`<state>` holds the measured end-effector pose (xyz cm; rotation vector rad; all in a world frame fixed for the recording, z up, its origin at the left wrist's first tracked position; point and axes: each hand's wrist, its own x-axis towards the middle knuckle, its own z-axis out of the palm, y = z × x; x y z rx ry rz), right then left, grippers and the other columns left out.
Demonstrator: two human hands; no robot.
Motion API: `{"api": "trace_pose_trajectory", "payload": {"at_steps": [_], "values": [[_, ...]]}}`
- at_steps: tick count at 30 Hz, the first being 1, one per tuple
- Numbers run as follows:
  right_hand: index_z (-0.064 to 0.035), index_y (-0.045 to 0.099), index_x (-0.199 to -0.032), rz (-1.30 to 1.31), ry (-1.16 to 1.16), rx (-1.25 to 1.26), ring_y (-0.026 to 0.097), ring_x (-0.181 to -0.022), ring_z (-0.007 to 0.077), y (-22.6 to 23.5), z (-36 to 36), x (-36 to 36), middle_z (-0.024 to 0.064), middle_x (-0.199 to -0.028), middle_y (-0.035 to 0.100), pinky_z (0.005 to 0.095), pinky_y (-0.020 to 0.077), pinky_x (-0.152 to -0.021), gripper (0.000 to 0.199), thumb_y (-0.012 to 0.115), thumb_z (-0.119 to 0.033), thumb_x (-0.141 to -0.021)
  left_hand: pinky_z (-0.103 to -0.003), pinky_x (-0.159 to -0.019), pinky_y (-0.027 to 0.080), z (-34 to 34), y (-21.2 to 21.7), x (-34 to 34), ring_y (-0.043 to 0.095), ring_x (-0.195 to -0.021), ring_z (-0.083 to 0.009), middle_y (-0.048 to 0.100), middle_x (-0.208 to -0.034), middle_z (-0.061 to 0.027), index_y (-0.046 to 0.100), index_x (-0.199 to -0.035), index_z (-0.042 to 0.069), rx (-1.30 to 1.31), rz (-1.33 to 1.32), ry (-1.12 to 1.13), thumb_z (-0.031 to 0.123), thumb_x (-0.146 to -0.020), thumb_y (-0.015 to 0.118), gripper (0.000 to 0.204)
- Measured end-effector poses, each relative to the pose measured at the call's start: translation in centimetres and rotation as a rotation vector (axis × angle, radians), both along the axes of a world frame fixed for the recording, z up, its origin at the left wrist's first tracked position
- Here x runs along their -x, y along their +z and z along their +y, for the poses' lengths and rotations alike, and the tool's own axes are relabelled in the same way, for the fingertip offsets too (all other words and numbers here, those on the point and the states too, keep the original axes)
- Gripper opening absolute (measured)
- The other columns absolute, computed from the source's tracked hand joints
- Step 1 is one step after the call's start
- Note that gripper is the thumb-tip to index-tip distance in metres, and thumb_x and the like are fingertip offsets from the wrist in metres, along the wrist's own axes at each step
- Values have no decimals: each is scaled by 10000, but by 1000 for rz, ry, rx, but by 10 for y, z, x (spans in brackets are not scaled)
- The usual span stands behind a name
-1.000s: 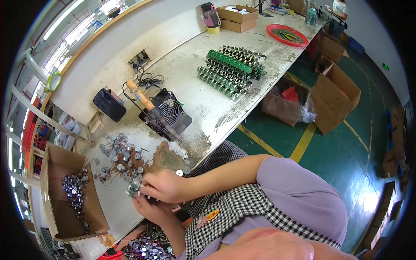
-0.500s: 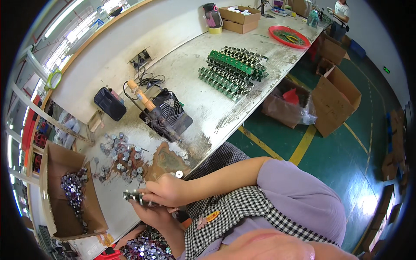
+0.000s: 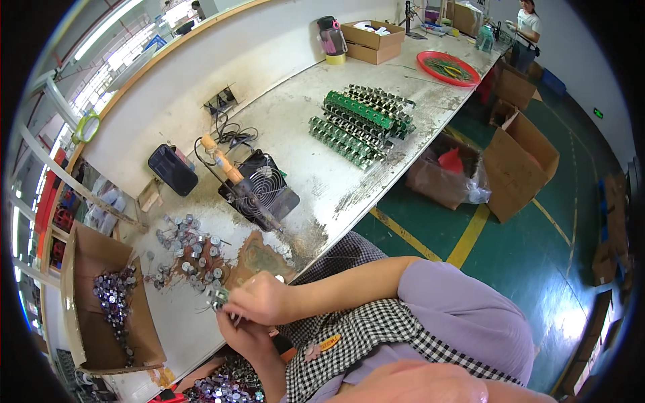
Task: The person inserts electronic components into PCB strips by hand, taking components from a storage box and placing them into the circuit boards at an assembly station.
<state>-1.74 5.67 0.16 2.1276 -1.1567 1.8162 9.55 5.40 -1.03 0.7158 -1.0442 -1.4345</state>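
Close in front of my body, both hands meet around a small green circuit board (image 3: pixel 217 297) with pale parts on it. My right hand (image 3: pixel 263 297) pinches the board from above, its fingers closed at the near end. My left hand (image 3: pixel 243 334) supports it from below, fingers curled round it and partly hidden by the right. Thin wires stick out at the board's far end, which is slightly blurred. Just beyond the hands lies a pile of small round silver parts (image 3: pixel 195 252) with thin wire leads. A soldering iron (image 3: pixel 228 168) with a wooden handle rests across a black fan (image 3: pixel 262 187).
Rows of green circuit boards (image 3: pixel 363 124) lie farther along the bench. A cardboard box (image 3: pixel 80 295) of small shiny parts stands at the left; more parts (image 3: pixel 225 386) sit below the bench edge. A red tray (image 3: pixel 437 57), a bottle (image 3: pixel 331 40) and a distant person (image 3: pixel 529 30) show farther off.
Both hands have shifted slightly right with the circuit board, which has turned so that its end points more upward. The view has tilted a little.
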Motion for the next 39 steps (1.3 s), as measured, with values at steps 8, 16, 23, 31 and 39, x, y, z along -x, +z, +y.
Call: {"api": "trace_pose_trajectory", "payload": {"at_steps": [8, 16, 23, 31, 39], "values": [[-16, 515, -849, -232, 16, -320, 561, -506, 333, -2, 18, -7, 147, -574, 536, 403, 442, -461, 147, 585, -142, -877, -281, -726, 482, -5, -1, 2, 580, -892, -160, 576, -945, -102, 480, -1049, 19, -52, 99, 169, 290, -996, 379, 294], [-48, 487, -718, -33, -101, -95, 518, -462, 304, -1, 11, 4, 106, -539, 484, 390, 421, -429, 211, 603, -169, -847, -292, -815, 471, -2, 0, -7, 577, -946, -158, 592, -1007, -85, 524, -1051, 27, -117, 140, -130, 285, -993, 382, 300], [-87, 428, -598, 64, -166, 82, 463, -398, 219, 7, 8, 8, 59, -506, 460, 335, 381, -389, 318, 650, -179, -807, -311, -824, 454, -7, -5, -15, 555, -930, -144, 577, -981, -74, 526, -1033, 13, -70, 185, -182, 220, -1002, 363, 265], [-64, 448, -611, 28, -159, 17, 494, -416, 264, 1, 5, 2, 84, -497, 465, 360, 393, -405, 323, 661, -198, -814, -309, -832, 444, -2, -3, -16, 548, -955, -147, 567, -1026, -81, 516, -1081, 10, -71, 97, -270, 244, -1003, 386, 279], [-15, 537, -816, -323, 100, -422, 573, -538, 360, -10, 16, -2, 173, -594, 555, 412, 438, -487, 208, 607, -204, -868, -285, -771, 477, -7, -12, -7, 568, -924, -146, 585, -1041, -82, 483, -1149, 2, -3, 105, -17, 183, -982, 465, 247]]}}
